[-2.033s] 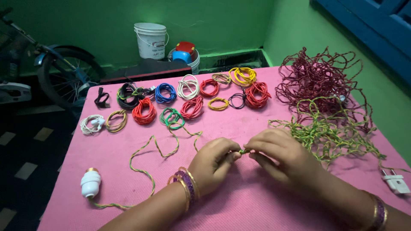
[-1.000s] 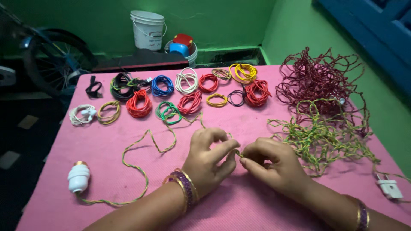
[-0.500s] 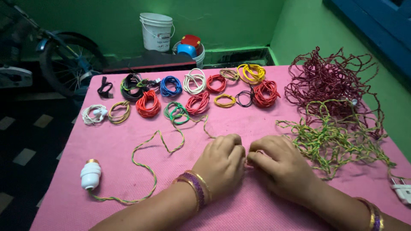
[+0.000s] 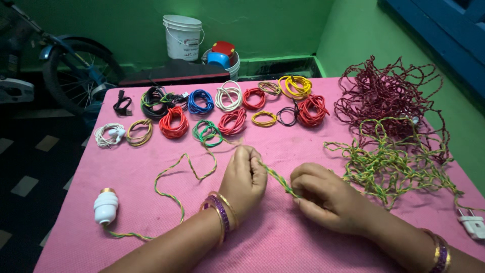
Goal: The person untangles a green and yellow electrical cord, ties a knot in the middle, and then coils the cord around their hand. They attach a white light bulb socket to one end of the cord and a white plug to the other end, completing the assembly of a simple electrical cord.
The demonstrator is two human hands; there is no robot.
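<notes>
Far left of our fingers, a white lamp holder (image 4: 105, 207) lies on the pink table (image 4: 303, 242), tied to the green-yellow twisted wire (image 4: 275, 178). Our left hand (image 4: 244, 178) is curled shut around that wire; just beside it, our right hand (image 4: 323, 196) pinches the same strand, short stretch taut between both (fingers closed, tips partly hidden). Beyond the fingers sit coloured wire coils (image 4: 174, 122). Right of them: green-yellow tangle (image 4: 394, 159), maroon tangle (image 4: 389, 93), white plug (image 4: 473, 225).
</notes>
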